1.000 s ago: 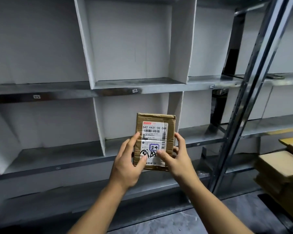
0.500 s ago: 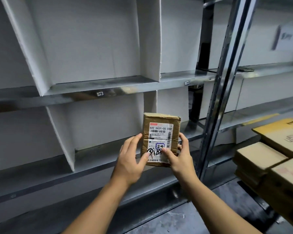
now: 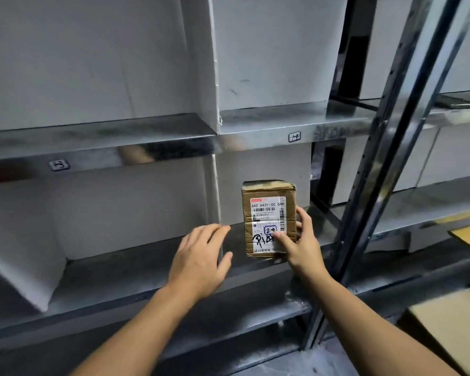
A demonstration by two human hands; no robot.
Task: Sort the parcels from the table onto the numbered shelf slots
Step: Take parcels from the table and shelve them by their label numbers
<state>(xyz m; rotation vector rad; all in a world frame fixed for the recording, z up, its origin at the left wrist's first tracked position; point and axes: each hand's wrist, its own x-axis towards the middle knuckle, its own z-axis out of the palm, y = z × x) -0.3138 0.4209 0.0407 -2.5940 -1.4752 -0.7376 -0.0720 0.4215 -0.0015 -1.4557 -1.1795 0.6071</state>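
Head view: right hand (image 3: 299, 248) grasps upright parcel (image 3: 266, 213) 24, left hand (image 3: 201, 256) relaxed, empty; a careless release could topple it.

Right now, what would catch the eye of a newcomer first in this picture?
A brown parcel with a white label marked 24 stands upright in the shelf slot right of the white divider. The right grip holds its right edge; the left grip hovers open beside it.
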